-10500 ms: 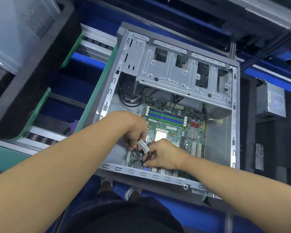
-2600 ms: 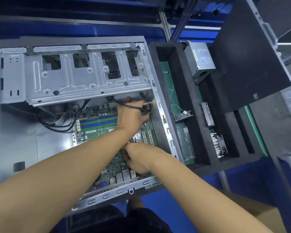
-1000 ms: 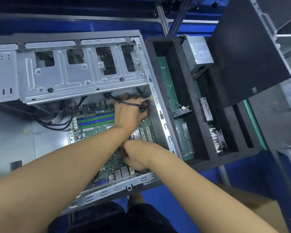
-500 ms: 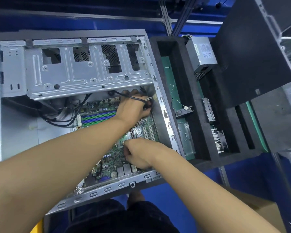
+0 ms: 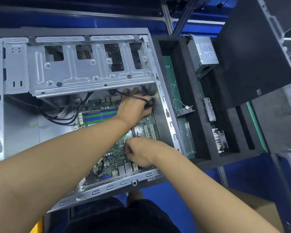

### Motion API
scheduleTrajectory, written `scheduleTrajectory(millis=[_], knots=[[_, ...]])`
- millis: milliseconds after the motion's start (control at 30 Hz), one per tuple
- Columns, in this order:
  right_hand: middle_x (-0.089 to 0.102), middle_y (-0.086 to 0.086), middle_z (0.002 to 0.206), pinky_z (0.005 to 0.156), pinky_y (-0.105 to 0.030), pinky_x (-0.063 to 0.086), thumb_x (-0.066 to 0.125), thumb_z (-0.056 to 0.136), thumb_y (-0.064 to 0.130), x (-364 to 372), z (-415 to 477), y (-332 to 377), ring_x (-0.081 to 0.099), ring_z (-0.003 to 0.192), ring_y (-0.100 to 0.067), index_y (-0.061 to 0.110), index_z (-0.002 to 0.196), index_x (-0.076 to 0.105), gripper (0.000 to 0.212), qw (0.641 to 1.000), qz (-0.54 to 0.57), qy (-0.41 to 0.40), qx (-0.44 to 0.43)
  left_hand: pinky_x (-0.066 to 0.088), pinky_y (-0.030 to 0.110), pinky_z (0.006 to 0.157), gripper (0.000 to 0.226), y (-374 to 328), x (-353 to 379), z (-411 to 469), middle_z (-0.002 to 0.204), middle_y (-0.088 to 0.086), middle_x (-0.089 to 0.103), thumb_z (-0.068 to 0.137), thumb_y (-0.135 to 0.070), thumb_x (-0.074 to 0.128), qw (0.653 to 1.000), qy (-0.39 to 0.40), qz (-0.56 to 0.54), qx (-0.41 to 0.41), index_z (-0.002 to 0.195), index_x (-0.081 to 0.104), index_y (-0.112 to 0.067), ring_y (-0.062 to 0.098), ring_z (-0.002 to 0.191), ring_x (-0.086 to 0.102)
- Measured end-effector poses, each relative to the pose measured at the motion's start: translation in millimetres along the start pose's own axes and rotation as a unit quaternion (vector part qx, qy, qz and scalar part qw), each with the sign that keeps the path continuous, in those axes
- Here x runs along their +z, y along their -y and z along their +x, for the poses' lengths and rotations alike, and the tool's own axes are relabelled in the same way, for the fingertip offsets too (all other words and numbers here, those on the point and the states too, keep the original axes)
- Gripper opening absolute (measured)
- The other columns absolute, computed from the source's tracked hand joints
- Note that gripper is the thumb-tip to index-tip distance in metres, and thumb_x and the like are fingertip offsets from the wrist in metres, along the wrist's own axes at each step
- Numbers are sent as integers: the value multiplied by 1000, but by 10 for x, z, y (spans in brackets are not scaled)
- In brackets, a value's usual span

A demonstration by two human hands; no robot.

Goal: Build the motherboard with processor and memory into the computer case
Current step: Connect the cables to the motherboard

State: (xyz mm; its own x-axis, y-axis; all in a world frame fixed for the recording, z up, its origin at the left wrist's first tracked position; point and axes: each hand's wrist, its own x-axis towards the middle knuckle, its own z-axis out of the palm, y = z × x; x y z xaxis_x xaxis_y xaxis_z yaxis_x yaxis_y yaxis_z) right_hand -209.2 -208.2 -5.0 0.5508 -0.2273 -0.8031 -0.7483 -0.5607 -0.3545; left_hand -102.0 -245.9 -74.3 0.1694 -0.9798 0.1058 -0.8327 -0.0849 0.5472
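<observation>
The open grey computer case (image 5: 165, 105) lies on its side with the green motherboard (image 5: 114, 155) inside it. Green and blue memory slots (image 5: 99, 115) run across the board's far part. My left hand (image 5: 134, 106) reaches to the far right corner of the case and is closed around a black cable (image 5: 133, 96) with a pale connector at its end. My right hand (image 5: 138, 153) rests on the near right part of the board, fingers curled down on it; what they pinch is hidden.
A metal drive cage (image 5: 91, 71) spans the case's far half. Black cables (image 5: 57, 116) loop at the left of the board. To the right stands a black foam tray (image 5: 200, 132) with a power supply (image 5: 203, 54), a heatsink (image 5: 219, 140) and small parts. A cardboard box (image 5: 262, 209) sits at the near right.
My left hand has stayed at the far right corner with the cable. My right hand stays on the board's near right part. The view has shifted slightly.
</observation>
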Motion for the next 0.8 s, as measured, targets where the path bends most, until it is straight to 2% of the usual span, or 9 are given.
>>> scheduleTrajectory(millis=[133,333,500,600,700,800], knots=[[62,-13,118,74,-32,40,47,102,14,-2,-2,-8,55,96,-30,9,116,57,18,1000,6,-1,1,49,39,77,11,-19,12,44,96,7,63,80,-21,70,999,43,-27,-13,87,65,-14,28,94,57],[60,-13,121,76,-31,40,47,102,14,-6,-2,-5,51,96,-28,10,118,57,18,1000,3,4,-3,53,41,68,14,6,65,23,93,8,61,84,-16,70,998,61,-20,2,89,59,-10,28,79,60],[61,-11,122,77,-31,40,49,102,15,10,-1,-12,52,96,-26,12,116,56,16,1000,6,2,-2,48,30,67,11,31,53,51,99,4,63,83,-21,73,995,62,-72,-39,89,65,-16,24,82,62],[62,-12,121,77,-31,40,48,102,15,10,-20,-6,53,98,-28,11,116,57,18,1000,9,-3,-3,49,31,71,10,0,36,55,101,5,60,81,-23,73,994,58,-73,-60,86,65,-20,25,81,60],[62,-12,117,75,-31,40,46,102,15,3,-28,6,53,96,-29,13,109,54,11,1000,7,-5,-3,51,37,80,11,-9,5,50,103,9,62,82,-24,71,997,60,-35,-32,89,66,-16,30,91,60],[62,-13,118,76,-32,40,46,102,16,3,-41,18,54,98,-30,13,108,54,11,1000,8,-10,1,50,37,78,13,5,-1,27,102,7,64,83,-26,69,999,39,5,-2,92,66,-17,28,99,58]])
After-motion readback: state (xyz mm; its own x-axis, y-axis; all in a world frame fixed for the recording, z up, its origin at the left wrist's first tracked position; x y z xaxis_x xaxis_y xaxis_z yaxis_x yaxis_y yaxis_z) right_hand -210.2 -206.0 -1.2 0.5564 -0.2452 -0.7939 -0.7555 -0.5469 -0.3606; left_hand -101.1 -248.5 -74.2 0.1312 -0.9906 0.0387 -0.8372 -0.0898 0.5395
